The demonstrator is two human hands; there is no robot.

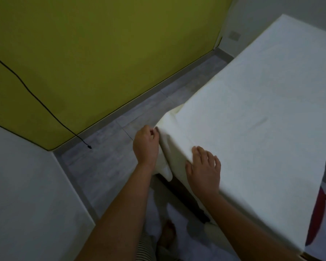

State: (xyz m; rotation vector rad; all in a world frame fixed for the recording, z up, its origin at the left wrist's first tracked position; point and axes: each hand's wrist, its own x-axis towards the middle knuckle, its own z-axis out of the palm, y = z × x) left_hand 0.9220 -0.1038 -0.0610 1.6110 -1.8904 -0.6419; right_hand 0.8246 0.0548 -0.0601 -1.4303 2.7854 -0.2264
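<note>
A white cloth [252, 102] covers a long table that runs from the lower right toward the far corner of the room. At the near left corner, my left hand [146, 146] pinches the hanging edge of the cloth, fingers curled on the fabric where it bunches into a fold. My right hand [204, 168] lies flat on the tabletop just inside that corner, fingers spread and pressing the cloth down. A loose flap of cloth hangs below my left wrist.
A yellow-green wall [83, 53] stands to the left, with a black cable [45, 108] hanging down it to the grey tiled floor [105, 153]. A white wall [23, 194] is at the lower left. My bare foot [167, 234] stands beside the dark table frame [184, 196]. A red chair [318, 210] sits at the right.
</note>
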